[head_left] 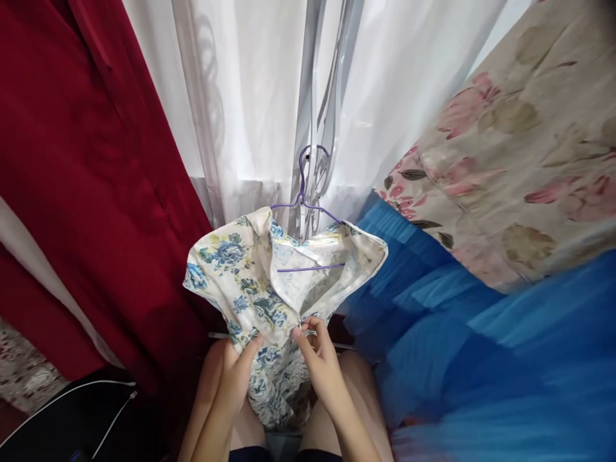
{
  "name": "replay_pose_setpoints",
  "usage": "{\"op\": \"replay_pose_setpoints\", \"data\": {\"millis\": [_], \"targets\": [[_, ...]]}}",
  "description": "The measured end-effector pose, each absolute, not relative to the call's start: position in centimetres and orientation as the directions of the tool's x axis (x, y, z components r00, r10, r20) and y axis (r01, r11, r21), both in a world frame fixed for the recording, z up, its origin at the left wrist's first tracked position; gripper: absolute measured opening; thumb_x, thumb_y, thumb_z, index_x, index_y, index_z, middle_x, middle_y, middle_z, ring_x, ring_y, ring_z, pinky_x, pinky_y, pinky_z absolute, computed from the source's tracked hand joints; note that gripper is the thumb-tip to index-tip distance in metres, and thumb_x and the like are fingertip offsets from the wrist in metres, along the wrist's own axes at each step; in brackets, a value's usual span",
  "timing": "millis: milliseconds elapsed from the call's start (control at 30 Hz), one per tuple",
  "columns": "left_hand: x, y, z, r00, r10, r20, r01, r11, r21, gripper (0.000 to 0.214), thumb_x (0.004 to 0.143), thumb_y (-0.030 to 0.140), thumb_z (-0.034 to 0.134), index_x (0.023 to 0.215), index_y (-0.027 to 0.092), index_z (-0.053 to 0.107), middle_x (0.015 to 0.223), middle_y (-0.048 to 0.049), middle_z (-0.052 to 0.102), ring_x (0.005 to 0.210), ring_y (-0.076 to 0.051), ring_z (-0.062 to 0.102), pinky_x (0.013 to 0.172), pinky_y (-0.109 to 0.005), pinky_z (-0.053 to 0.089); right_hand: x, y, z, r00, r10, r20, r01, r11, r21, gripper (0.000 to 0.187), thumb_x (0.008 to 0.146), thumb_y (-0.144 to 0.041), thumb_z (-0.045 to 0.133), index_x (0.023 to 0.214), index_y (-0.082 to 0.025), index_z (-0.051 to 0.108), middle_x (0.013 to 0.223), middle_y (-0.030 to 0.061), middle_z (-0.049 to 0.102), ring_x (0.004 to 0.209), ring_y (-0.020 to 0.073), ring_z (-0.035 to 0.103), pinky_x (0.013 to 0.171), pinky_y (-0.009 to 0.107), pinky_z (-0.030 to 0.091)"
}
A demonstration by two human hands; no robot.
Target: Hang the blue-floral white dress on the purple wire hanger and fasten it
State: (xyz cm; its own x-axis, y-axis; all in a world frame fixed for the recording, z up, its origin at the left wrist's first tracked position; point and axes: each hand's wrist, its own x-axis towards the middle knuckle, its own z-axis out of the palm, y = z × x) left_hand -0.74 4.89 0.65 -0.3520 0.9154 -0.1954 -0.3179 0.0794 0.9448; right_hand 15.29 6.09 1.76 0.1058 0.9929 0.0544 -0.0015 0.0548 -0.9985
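White curtains [260, 90] hang at twelve o'clock in the head view, red cloth [110, 173] at nine, blue fabric [481, 346] at four. Centrally, a floral garment [269, 314] sits on a purple hanger [301, 192]; the left hand [243, 359] grasps its side at seven, the right hand [318, 346] pinches its neckline's base at six.

One left hand [240, 366] and one right hand [318, 353] make two hands in all, and there are two bare legs [366, 398]. There is one flowered garment [250, 295] and one purple hanger [301, 196]. Count at least one pink-flowered cloth [529, 160] and at least one blue gauzy cloth [471, 359]. One black object [52, 427] shows, with two thin white strips [96, 382]. How many red drapes [110, 167] and white curtains [255, 96] there are cannot be told; the metal bars [314, 96] number more than one, overlapping too much for a sure count.
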Motion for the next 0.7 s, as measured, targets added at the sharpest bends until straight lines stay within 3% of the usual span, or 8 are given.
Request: {"op": "replay_pose_setpoints", "data": {"millis": [100, 200, 267, 367, 400, 467, 567, 700], "targets": [[-0.1, 4.8, 0.4, -0.336, 0.919, -0.205, -0.324, 0.092, 0.941, 0.047, 0.066, 0.031, 0.077, 0.111, 0.019, 0.070, 0.113, -0.0106, 0.074, 0.117, -0.035, 0.064, 0.101, -0.043, 0.050, 14.6, 7.2, 2.8, 0.027, 0.993, 0.118, 0.064, 0.116, -0.991, 0.033, 0.094, -0.050, 0.054, 0.079, -0.022, 0.050, 0.071, -0.0026, 0.044, 0.065, 0.0151, 0.040, 0.061, 0.027, 0.034], [0.1, 5.2, 0.3, -0.375, 0.912, -0.168, -0.305, 0.050, 0.951, 0.047, 0.074, 0.031, 0.071, 0.120, 0.023, 0.063, 0.118, -0.0085, 0.071, 0.117, -0.031, 0.064, 0.101, -0.040, 0.051, 14.8, 7.6, 3.0, 0.005, 0.989, 0.147, 0.066, 0.146, -0.987, 0.036, 0.095, -0.049, 0.051, 0.073, -0.021, 0.047, 0.067, -0.0032, 0.042, 0.063, 0.0142, 0.038, 0.059, 0.027, 0.032], [-0.1, 5.7, -0.2, -0.531, 0.847, -0.036, -0.232, -0.105, 0.967, 0.051, 0.081, 0.032, 0.066, 0.129, 0.027, 0.053, 0.133, -0.0078, 0.062, 0.126, -0.027, 0.059, 0.105, -0.039, 0.048, 15.3, 7.5, 2.5, 0.008, 0.995, 0.103, 0.030, 0.103, -0.994, 0.038, 0.092, -0.051, 0.055, 0.071, -0.021, 0.047, 0.064, -0.0037, 0.042, 0.059, 0.0129, 0.036, 0.056, 0.026, 0.029], [-0.3, 6.2, -1.5, -0.701, 0.655, 0.280, 0.055, -0.342, 0.938, 0.051, 0.082, 0.030, 0.068, 0.129, 0.026, 0.048, 0.146, -0.0099, 0.047, 0.137, -0.026, 0.045, 0.113, -0.042, 0.039, 15.9, 6.9, 1.5, 0.005, 1.000, -0.006, -0.040, -0.006, -0.999, 0.041, 0.088, -0.054, 0.058, 0.068, -0.021, 0.046, 0.061, -0.0045, 0.042, 0.055, 0.0108, 0.032, 0.051, 0.025, 0.024], [-0.1, 6.2, -2.0, -0.662, 0.654, 0.366, 0.144, -0.368, 0.919, 0.047, 0.082, 0.028, 0.069, 0.126, 0.024, 0.051, 0.143, -0.0109, 0.048, 0.136, -0.027, 0.046, 0.113, -0.043, 0.039, 15.9, 6.6, 1.4, 0.000, 1.000, -0.026, -0.054, -0.026, -0.998, 0.042, 0.088, -0.054, 0.059, 0.067, -0.020, 0.046, 0.061, -0.0047, 0.042, 0.054, 0.0101, 0.031, 0.050, 0.024, 0.023], [0.6, 6.1, -2.6, -0.439, 0.769, 0.465, 0.253, -0.391, 0.885, 0.038, 0.085, 0.025, 0.066, 0.122, 0.022, 0.056, 0.134, -0.0112, 0.055, 0.129, -0.027, 0.051, 0.111, -0.043, 0.040, 15.7, 5.8, 1.4, -0.028, 0.999, -0.038, -0.074, -0.040, -0.996, 0.042, 0.087, -0.053, 0.061, 0.066, -0.020, 0.046, 0.058, -0.0051, 0.043, 0.052, 0.0089, 0.031, 0.050, 0.024, 0.023], [2.3, 5.6, -2.8, -0.133, 0.888, 0.441, 0.266, -0.397, 0.878, 0.027, 0.092, 0.023, 0.059, 0.119, 0.022, 0.059, 0.124, -0.0097, 0.062, 0.120, -0.024, 0.057, 0.105, -0.038, 0.044, 15.0, 4.8, 2.2, -0.097, 0.994, -0.053, -0.098, -0.063, -0.993, 0.040, 0.088, -0.050, 0.061, 0.066, -0.020, 0.048, 0.050, -0.0061, 0.044, 0.046, 0.0078, 0.033, 0.048, 0.023, 0.025], [3.5, 5.1, -2.3, -0.118, 0.918, 0.379, 0.212, -0.349, 0.913, 0.012, 0.097, 0.027, 0.051, 0.099, 0.020, 0.061, 0.094, -0.0046, 0.066, 0.090, -0.019, 0.064, 0.084, -0.030, 0.050, 14.2, 4.3, 3.1, -0.117, 0.989, -0.092, -0.121, -0.106, -0.987, 0.036, 0.087, -0.048, 0.062, 0.069, -0.018, 0.055, 0.041, -0.0062, 0.048, 0.036, 0.0066, 0.032, 0.043, 0.023, 0.025]]}}
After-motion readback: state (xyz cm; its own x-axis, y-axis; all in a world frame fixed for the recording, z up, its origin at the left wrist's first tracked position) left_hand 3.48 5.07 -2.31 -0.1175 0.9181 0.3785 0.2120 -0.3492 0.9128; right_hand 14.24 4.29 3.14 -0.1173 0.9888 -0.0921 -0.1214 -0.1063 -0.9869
